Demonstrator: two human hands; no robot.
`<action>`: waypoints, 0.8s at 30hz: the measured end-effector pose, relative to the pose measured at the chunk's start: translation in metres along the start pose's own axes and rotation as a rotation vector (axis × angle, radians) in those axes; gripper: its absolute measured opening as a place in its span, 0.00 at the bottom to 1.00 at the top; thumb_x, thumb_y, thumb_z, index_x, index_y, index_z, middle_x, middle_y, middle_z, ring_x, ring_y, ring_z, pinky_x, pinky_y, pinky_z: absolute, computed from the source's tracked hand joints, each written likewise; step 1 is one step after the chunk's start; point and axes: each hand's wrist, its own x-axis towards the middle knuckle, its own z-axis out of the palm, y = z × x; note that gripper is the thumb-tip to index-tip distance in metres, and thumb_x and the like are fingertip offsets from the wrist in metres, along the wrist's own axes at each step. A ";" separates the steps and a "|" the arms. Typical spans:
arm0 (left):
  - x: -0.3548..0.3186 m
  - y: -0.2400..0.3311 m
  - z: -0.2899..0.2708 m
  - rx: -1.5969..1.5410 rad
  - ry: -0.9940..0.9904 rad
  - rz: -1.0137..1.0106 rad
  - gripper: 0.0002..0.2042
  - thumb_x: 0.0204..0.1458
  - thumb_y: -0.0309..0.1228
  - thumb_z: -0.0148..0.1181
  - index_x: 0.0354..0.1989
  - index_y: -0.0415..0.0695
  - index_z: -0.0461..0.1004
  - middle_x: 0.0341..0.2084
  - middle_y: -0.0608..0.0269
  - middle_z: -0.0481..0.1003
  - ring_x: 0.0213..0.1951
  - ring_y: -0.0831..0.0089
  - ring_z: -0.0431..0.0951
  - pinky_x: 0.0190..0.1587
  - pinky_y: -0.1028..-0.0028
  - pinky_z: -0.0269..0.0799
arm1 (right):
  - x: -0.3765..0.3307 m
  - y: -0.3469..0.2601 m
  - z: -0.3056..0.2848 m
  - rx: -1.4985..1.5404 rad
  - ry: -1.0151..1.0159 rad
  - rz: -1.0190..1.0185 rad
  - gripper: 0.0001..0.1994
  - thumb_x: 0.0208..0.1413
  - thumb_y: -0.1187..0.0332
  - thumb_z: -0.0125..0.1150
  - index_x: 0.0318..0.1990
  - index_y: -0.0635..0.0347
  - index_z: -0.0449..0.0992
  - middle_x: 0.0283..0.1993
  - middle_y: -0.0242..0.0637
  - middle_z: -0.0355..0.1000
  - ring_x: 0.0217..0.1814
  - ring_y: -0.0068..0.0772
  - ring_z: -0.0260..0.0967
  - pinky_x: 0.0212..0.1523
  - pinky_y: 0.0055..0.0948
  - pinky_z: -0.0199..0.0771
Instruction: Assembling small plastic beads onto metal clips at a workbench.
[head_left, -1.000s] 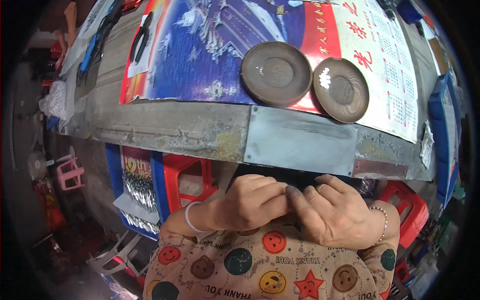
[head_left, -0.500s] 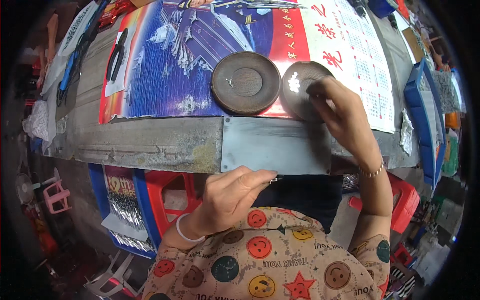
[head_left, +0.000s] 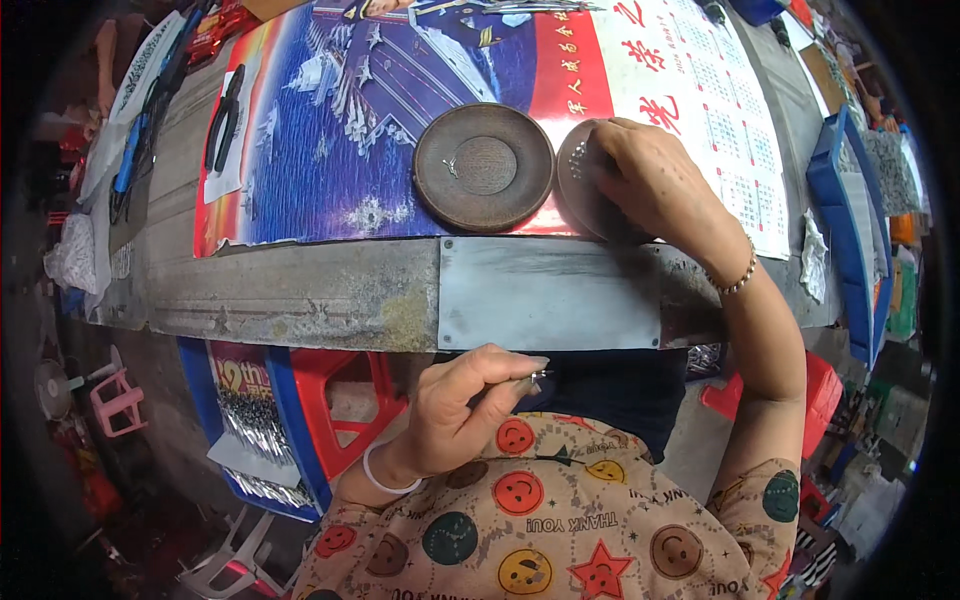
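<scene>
Near the table's front edge, my left hand (head_left: 462, 408) pinches a small shiny metal piece (head_left: 542, 376) between thumb and forefinger; its exact kind is too small to make out. My right hand (head_left: 655, 180) reaches down into the right round brown dish (head_left: 580, 205), its fingers bent together and their tips hidden. Several tiny pale bits (head_left: 577, 155) lie in that dish beside my fingers. Just left of it stands a second round brown dish (head_left: 432, 185), with a small, thin silvery piece (head_left: 452, 166) lying in it.
A smooth grey plate (head_left: 548, 300) is fixed at the table's front edge. Under the dishes lies a large printed poster (head_left: 330, 180). Black-handled pliers (head_left: 222, 125) rest at left. Blue trays stand at right (head_left: 850, 230) and lower left (head_left: 205, 400), the latter holding many metal rods.
My right hand has moved farther over the right dish, covering more of it. My left hand has dropped slightly, still pinching the metal piece. The view has shifted a little.
</scene>
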 end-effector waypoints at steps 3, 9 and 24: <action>-0.003 -0.003 0.003 -0.127 0.050 -0.048 0.10 0.53 0.15 0.52 0.45 0.32 0.71 0.28 0.58 0.75 0.27 0.76 0.76 0.30 0.81 0.71 | -0.006 -0.010 -0.013 0.069 0.014 0.018 0.06 0.45 0.77 0.58 0.29 0.68 0.67 0.28 0.48 0.68 0.31 0.52 0.68 0.33 0.36 0.68; -0.012 -0.012 0.019 -0.509 0.095 -0.121 0.13 0.59 0.19 0.47 0.52 0.33 0.67 0.40 0.62 0.67 0.33 0.84 0.66 0.36 0.84 0.64 | -0.071 -0.094 -0.040 0.380 -0.063 0.007 0.17 0.38 0.84 0.60 0.40 0.63 0.73 0.29 0.37 0.74 0.31 0.36 0.76 0.50 0.38 0.73; -0.025 -0.009 0.055 -0.675 0.256 -0.238 0.13 0.60 0.22 0.47 0.52 0.35 0.68 0.31 0.67 0.71 0.30 0.84 0.68 0.34 0.84 0.66 | -0.122 -0.119 0.030 0.287 0.472 -0.089 0.15 0.37 0.80 0.61 0.38 0.70 0.72 0.33 0.45 0.71 0.32 0.44 0.71 0.32 0.34 0.74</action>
